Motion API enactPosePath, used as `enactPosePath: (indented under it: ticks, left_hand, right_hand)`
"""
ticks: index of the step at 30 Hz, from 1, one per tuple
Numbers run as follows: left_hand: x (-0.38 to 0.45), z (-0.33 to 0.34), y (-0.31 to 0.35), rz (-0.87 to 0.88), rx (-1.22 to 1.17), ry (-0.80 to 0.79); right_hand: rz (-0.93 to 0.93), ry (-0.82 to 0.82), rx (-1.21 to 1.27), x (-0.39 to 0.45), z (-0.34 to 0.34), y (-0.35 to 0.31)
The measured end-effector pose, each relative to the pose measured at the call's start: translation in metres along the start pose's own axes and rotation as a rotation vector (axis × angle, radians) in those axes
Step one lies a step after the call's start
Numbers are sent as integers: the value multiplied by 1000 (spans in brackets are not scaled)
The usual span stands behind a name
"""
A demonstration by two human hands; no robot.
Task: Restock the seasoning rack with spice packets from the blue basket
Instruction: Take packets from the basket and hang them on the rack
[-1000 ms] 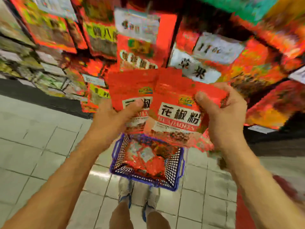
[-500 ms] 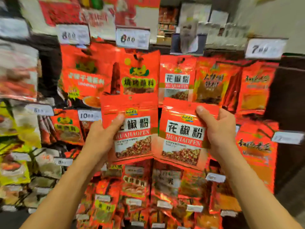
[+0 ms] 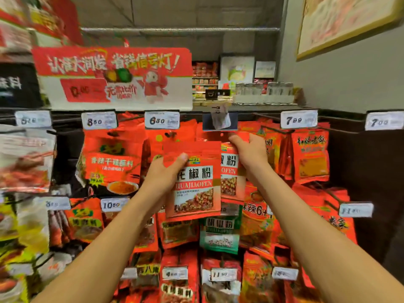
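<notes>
The right hand (image 3: 249, 153) is pinching the top of a red foil pepper-powder packet (image 3: 229, 176) at one o'clock, threading it onto the hook under the tilted price tag (image 3: 219, 118). The left hand (image 3: 162, 178) is gripping a second identical packet (image 3: 193, 184) at centre, waiting. Next comes aligning the hang-hole. The blue basket is out of view.

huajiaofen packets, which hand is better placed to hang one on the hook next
Right. The right hand holds its packet up under the flipped price tag; the left hand grips its packet lower.

Glossy red plastic spice packets (image 3: 193, 182) hang beside paper price tags (image 3: 162, 120) on thin metal hooks (image 3: 271, 127).
</notes>
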State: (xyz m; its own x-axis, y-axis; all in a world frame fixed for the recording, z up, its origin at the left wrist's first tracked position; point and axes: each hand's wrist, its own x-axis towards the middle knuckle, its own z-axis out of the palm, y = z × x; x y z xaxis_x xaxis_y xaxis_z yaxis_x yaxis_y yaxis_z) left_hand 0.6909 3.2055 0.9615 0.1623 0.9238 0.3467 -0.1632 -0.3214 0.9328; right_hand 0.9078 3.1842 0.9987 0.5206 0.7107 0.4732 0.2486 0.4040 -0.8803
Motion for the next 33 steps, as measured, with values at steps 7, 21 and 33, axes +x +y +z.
enactPosePath:
  ticks: [7,21,33]
  left_hand:
    - [17,22,6,6,50,44]
    - [42,29,-12,-25,53,101]
    - [45,41,-11,-8,37,70]
  right_hand:
    - [4,-46,-39,14,8,3]
    - [-57,-111,-119,33,7,6]
    - [44,21,-242,39,11,31]
